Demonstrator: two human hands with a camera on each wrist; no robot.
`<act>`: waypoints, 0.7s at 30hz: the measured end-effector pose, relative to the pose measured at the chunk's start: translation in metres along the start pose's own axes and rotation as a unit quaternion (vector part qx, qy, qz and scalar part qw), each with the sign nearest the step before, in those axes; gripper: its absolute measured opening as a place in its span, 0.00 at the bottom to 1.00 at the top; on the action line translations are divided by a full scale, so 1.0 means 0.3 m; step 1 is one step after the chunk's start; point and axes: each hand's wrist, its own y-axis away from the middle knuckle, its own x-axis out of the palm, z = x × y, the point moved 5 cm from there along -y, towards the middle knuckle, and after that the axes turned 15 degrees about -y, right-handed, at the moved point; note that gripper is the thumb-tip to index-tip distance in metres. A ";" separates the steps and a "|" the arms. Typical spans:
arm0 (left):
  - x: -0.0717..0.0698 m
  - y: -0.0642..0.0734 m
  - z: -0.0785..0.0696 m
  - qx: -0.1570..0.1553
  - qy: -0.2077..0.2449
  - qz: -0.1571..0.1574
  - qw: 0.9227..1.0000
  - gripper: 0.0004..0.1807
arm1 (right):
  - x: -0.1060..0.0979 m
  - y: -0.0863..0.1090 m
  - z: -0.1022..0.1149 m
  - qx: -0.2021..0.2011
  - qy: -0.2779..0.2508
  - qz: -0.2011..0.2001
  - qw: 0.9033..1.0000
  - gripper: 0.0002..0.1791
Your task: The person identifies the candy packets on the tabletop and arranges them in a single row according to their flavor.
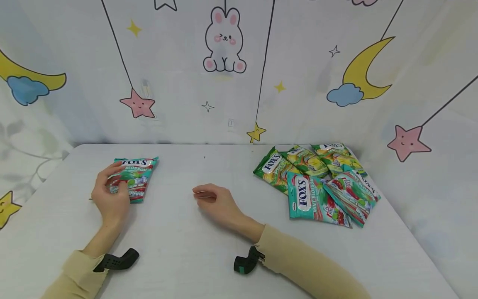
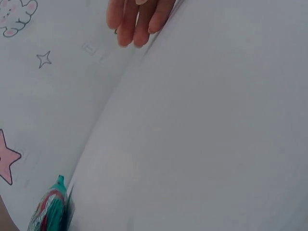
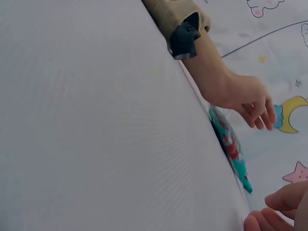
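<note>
A teal Fox's candy bag (image 1: pixel 140 176) lies face up at the left of the table, its middle partly hidden by my left hand (image 1: pixel 112 193). Seen in the right wrist view, that left hand (image 3: pixel 243 94) hovers over the bag (image 3: pixel 231 147), fingers loosely bent with a gap beneath them. My right hand (image 1: pixel 218 205) is over the middle of the table, fingers relaxed and holding nothing. The left wrist view catches the fingers of the right hand (image 2: pixel 134 21) at its top and the end of the teal bag (image 2: pixel 50 207) at lower left.
At the right of the table lie three yellow-green Fox's bags (image 1: pixel 304 160) in a row. Two teal Fox's bags (image 1: pixel 313 199) overlap in front of them. A white curtain (image 1: pixel 179 74) printed with stars, moons and a rabbit hangs behind the white table (image 1: pixel 179 257).
</note>
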 end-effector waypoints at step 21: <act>0.218 0.186 -0.186 0.004 0.283 0.247 0.927 0.19 | -0.198 0.097 0.027 -0.020 0.016 -0.032 0.999 0.19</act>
